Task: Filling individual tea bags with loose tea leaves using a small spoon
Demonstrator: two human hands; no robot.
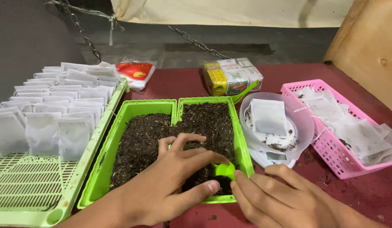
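Note:
My left hand [170, 181] lies over the near end of a green two-compartment tray [130, 109] filled with dark loose tea leaves [141, 135]. Its fingers spread on the leaves and its thumb and forefinger touch a small green scoop [224, 170] in the right compartment. My right hand [284, 198] rests at the tray's near right corner, fingertips against the same scoop. The scoop's bowl sits in the leaves and is partly hidden by both hands.
A green slatted tray [31, 190] at left holds several rows of filled white tea bags [56, 109]. A clear bowl [303, 122] with one white bag sits on a scale at right. A pink basket [331, 147] holds empty bags. Two packets lie at the back.

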